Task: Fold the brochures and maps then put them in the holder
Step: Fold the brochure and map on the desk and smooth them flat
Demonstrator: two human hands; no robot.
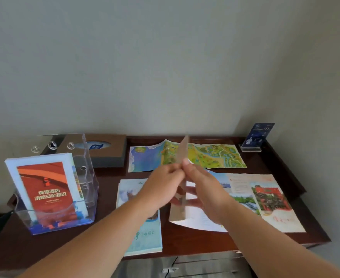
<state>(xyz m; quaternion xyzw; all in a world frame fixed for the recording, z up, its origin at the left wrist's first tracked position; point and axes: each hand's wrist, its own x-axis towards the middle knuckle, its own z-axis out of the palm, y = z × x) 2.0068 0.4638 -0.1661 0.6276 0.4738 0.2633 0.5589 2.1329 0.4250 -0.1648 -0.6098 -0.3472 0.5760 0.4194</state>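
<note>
Both hands meet over the middle of the dark wooden table (185, 243). My left hand (161, 187) and my right hand (203, 189) pinch a brown and white brochure (182, 155) held up on edge, its lower part blurred below the hands. A clear plastic holder (85, 177) stands at the left with a red brochure (46, 189) in its front pocket. An unfolded green and blue map (211, 155) lies at the back. A light blue booklet (145, 235) lies under my left forearm. An open leaflet with a red picture (271, 199) lies at the right.
A brown tissue box (107, 149) sits at the back left behind the holder. A small blue card in a clear stand (257, 137) is at the back right corner. The wall is directly behind the table, and drawer fronts (205, 265) show below the front edge.
</note>
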